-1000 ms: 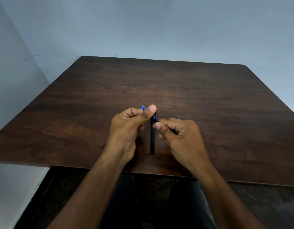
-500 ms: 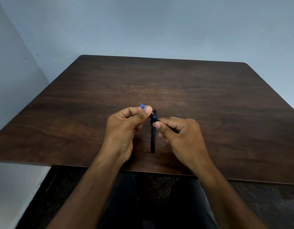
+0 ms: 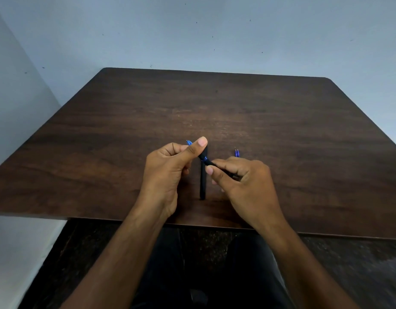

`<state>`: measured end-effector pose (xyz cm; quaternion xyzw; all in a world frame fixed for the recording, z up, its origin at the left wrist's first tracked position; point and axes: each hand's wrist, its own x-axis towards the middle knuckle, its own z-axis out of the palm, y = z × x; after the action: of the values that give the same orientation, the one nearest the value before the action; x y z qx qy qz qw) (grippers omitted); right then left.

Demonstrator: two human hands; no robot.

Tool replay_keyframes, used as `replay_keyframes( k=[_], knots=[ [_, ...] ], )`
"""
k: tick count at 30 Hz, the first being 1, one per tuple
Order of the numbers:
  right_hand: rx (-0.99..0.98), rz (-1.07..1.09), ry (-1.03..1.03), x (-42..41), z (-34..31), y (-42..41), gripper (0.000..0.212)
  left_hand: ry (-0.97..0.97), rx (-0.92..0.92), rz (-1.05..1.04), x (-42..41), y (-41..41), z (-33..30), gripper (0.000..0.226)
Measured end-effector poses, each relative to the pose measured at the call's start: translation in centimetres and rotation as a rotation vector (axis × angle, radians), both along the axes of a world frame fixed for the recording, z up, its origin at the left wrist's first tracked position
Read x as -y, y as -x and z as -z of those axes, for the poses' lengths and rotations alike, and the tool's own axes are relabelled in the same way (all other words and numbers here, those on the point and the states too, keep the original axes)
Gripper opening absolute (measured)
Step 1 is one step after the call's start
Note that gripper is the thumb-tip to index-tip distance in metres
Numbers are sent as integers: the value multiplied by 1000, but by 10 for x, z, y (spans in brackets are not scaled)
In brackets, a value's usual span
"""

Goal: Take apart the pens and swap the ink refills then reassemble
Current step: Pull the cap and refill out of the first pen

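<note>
Both hands up over the near middle of the dark wooden counter [image 3: 103, 134]. Left hand [image 3: 168, 172] pinches the blue tip end of a black pen [image 3: 205, 160], right hand [image 3: 241, 181] grips its barrel. Beneath them a second black pen barrel [image 3: 202, 186] lies flat, pointing at the near edge. Two blue refill tips [image 3: 236, 152] peek out beyond the right hand.

Most of the held pen [image 3: 205, 160] hidden in both fists; small blue-tipped bits [image 3: 237, 152], perhaps refills.
</note>
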<state>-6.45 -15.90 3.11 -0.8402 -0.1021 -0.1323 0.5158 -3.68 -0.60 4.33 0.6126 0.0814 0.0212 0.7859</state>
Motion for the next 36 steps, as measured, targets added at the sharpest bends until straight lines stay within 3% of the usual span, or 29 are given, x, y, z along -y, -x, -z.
replay_keyframes(
  k=[8,11,15,24,29,33,36],
  knots=[
    [149,50,144,-6,0,5,15,-90,-7,-36,0,1,4,43],
    [165,72,124,-5,-2,3,14,-33,10,114,-2,5,3,24],
    [151,84,79,-3,-2,0,15,34,46,289,-12,9,5,28],
    [103,51,29,-5,2,-1,14,87,19,5,-10,0,8,29],
    [100,53,22,-4,2,-1,16,59,35,25,-10,-4,5,33],
    [59,37,-53,-7,3,-3,31,47,21,43,-7,-1,4,36],
    [51,34,-73,-8,4,-4,27,35,21,35,-7,0,4,37]
  ],
)
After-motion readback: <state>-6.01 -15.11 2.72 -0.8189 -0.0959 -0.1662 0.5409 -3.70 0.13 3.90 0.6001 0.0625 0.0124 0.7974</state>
